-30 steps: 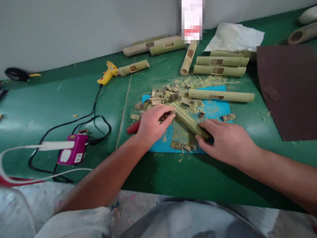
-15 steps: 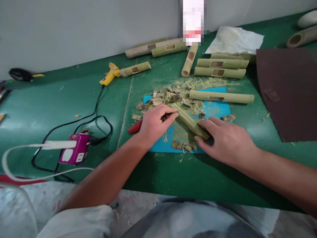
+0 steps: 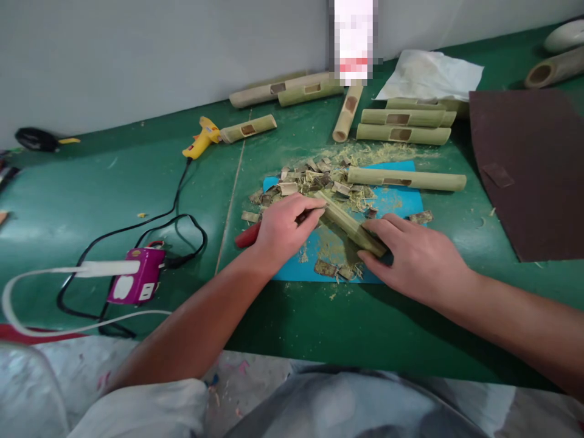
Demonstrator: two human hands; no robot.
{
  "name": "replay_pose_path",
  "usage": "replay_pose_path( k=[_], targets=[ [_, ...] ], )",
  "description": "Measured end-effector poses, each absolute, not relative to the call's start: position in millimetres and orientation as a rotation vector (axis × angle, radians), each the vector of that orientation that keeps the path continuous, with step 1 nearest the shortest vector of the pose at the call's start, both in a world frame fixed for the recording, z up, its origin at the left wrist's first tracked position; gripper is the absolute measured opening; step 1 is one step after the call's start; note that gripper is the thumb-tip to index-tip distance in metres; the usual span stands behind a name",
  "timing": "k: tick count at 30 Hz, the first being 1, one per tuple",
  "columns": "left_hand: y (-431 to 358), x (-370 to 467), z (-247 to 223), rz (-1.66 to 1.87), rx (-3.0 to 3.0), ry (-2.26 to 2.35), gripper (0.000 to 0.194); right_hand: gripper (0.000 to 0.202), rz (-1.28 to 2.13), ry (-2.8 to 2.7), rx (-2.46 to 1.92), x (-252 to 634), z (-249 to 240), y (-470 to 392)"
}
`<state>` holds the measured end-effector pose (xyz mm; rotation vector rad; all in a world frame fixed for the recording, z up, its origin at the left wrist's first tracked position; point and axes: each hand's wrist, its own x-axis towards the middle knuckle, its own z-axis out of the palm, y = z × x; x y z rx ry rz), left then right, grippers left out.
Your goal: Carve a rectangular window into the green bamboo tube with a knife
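A pale green bamboo tube [image 3: 345, 220] slants across the blue sheet [image 3: 296, 267], one end pointing up-left and the other toward me. My right hand [image 3: 415, 261] closes on its near end, thumb and fingers on opposite sides. At the far end, the fingers of my left hand [image 3: 288, 224] are pinched together against the tube. A red handle [image 3: 247, 235] sticks out beside my left hand; the rest of it is hidden. Bamboo chips and shavings [image 3: 314, 176] are heaped just beyond my left hand, and another bamboo tube with a cut window [image 3: 410, 179] lies behind.
Several windowed bamboo tubes [image 3: 404, 134] lie at the back, some under white paper [image 3: 426, 73]. A brown sheet [image 3: 529, 176] is on the right. To the left are a yellow glue gun [image 3: 201, 139], a purple power adapter [image 3: 141, 277] with looping cords, and a black tape measure [image 3: 36, 139].
The view has shifted very slightly. Both hands and the bamboo tube keep nearly the same position and hold.
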<state>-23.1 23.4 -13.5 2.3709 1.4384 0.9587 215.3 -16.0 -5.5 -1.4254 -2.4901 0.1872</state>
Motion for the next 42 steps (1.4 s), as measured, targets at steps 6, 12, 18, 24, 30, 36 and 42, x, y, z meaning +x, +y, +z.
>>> replay_pose_path(
  k=[6,12,18,24,30,36,42],
  targets=[
    [28.9,-23.7,-16.9,1.053,2.526,1.367,0.011,0.025,0.146,-2.468,-1.433,214.5,-7.2,-15.8],
    [22.9,-23.3,-14.5,1.158,2.351,1.377,0.013,0.025,0.168,-2.463,-1.439,213.8,-4.9,-15.9],
    [19.1,-23.7,-22.1,1.192,2.083,1.529,0.014,0.027,0.273,-2.416,-1.523,213.6,-3.9,-15.7],
    [20.5,-18.6,-21.0,1.087,2.211,1.633,0.01,0.028,0.236,-2.434,-1.482,213.4,-6.7,-17.9],
    [24.0,-19.4,-17.1,1.034,2.43,1.592,0.007,0.031,0.164,-2.447,-1.426,213.8,-5.5,-20.7],
    [26.0,-23.6,-18.7,1.021,2.515,1.45,0.006,0.03,0.221,-2.445,-1.421,213.1,-5.7,-19.7],
    [19.8,-24.1,-14.5,0.953,2.388,1.428,0.017,0.029,0.275,-2.446,-1.442,213.6,-5.4,-19.6]
  ],
)
